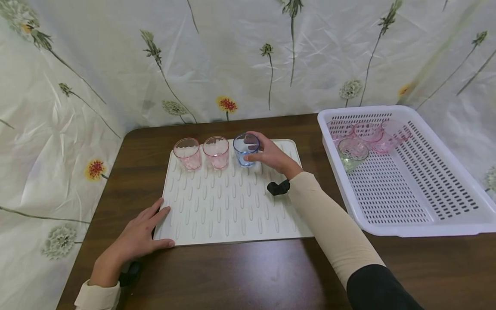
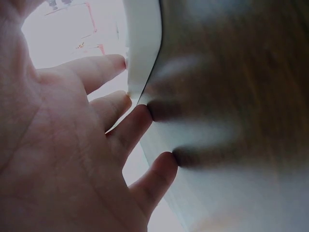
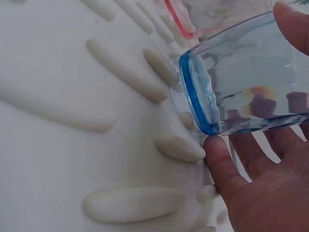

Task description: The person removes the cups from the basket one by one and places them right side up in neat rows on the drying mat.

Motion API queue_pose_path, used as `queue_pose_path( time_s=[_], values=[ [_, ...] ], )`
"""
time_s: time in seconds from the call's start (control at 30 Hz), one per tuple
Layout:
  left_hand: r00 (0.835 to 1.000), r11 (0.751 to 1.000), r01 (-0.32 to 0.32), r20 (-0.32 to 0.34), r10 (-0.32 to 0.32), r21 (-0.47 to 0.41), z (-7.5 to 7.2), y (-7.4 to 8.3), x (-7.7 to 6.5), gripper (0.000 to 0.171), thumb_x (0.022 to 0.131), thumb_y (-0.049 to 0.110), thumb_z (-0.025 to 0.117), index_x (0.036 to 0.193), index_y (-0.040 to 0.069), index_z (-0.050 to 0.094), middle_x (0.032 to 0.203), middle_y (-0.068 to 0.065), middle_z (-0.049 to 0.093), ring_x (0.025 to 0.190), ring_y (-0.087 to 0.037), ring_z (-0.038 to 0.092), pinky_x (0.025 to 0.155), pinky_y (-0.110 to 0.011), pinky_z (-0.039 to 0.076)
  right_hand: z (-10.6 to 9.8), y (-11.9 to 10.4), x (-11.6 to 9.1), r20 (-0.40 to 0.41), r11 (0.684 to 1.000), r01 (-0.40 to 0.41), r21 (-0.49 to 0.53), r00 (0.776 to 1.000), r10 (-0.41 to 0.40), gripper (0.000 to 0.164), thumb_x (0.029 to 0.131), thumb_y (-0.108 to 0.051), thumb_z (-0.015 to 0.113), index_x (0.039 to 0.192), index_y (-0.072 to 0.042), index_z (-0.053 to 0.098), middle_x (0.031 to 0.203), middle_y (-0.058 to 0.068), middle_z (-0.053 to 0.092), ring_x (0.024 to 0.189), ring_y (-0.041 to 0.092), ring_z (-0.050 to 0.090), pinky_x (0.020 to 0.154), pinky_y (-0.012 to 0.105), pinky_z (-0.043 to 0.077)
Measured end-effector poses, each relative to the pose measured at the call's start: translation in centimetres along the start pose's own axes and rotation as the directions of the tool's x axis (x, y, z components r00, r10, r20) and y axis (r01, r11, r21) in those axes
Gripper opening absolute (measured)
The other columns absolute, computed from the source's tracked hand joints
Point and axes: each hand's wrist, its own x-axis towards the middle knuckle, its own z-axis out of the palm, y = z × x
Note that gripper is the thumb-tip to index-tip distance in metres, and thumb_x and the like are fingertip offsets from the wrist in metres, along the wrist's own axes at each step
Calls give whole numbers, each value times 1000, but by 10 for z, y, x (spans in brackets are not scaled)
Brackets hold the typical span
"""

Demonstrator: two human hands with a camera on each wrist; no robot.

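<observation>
My right hand (image 1: pixel 276 156) holds a clear blue glass (image 1: pixel 243 156) from its right side, thumb in front and fingers behind. The glass stands upright at the back of a white ribbed mat (image 1: pixel 228 206); in the right wrist view its blue base (image 3: pixel 195 96) is right at the mat's ridges. Left of it, two pink glasses (image 1: pixel 190 160) stand in a row. My left hand (image 1: pixel 137 237) lies with spread fingers at the mat's front left corner. In the left wrist view, fingertips (image 2: pixel 166 162) touch the dark tabletop beside the mat edge.
On the right stands a white perforated plastic basket (image 1: pixel 403 193). Several pink glasses (image 1: pixel 381 142) and a greenish glass (image 1: pixel 352 155) are inside, toward its back left. A flower-print sheet (image 1: pixel 240 56) hangs behind the dark wooden table (image 1: pixel 248 275) and along its left side.
</observation>
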Motion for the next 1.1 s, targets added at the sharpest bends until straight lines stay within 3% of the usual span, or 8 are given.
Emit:
queue_pose_path(
  time_s=[0.23,0.4,0.53,0.67,0.93,1.1],
  values=[
    [1000,1000,-4,-1,4,4,1,1,1,93,77,54,78,149,5,43,163,-22,24,143,-48,30,104,-72,33,-2,1,-2,15,1000,18,5,1000,-18,80,89,-11,72,154,-15,26,155,15,42,148,32,36,120,52,30],
    [1000,1000,-6,0,6,6,2,1,0,94,77,55,77,149,5,44,163,-22,24,143,-48,31,103,-71,34,-6,-10,-6,41,999,-1,-52,999,3,84,90,-16,71,157,-15,20,161,13,33,153,31,24,121,54,26],
    [1000,1000,2,4,-2,3,1,1,0,94,77,54,78,149,6,43,163,-21,24,143,-47,30,104,-72,33,-9,-22,-9,-15,996,-7,-92,1000,6,79,94,-27,65,158,-14,20,164,9,26,154,30,20,122,56,22],
    [1000,1000,-3,2,3,5,2,1,1,93,77,54,78,149,6,43,163,-22,24,143,-47,30,104,-72,33,-10,-35,-10,-114,996,28,-87,993,-38,71,97,-31,61,156,-13,25,163,11,29,152,31,27,120,55,28],
    [1000,1000,2,6,-2,12,3,2,2,94,77,55,77,149,6,43,163,-23,23,143,-47,31,104,-72,33,-16,-88,-15,-294,983,33,-180,952,-85,60,97,-32,61,150,-14,39,158,5,39,149,24,31,117,45,36],
    [1000,999,-13,-14,13,37,4,2,0,95,76,56,78,148,5,44,161,-23,27,141,-48,34,101,-70,37,-18,-134,-23,-282,941,108,-322,938,-204,54,97,-29,60,146,-12,44,155,4,43,146,23,35,117,43,35]
  ],
)
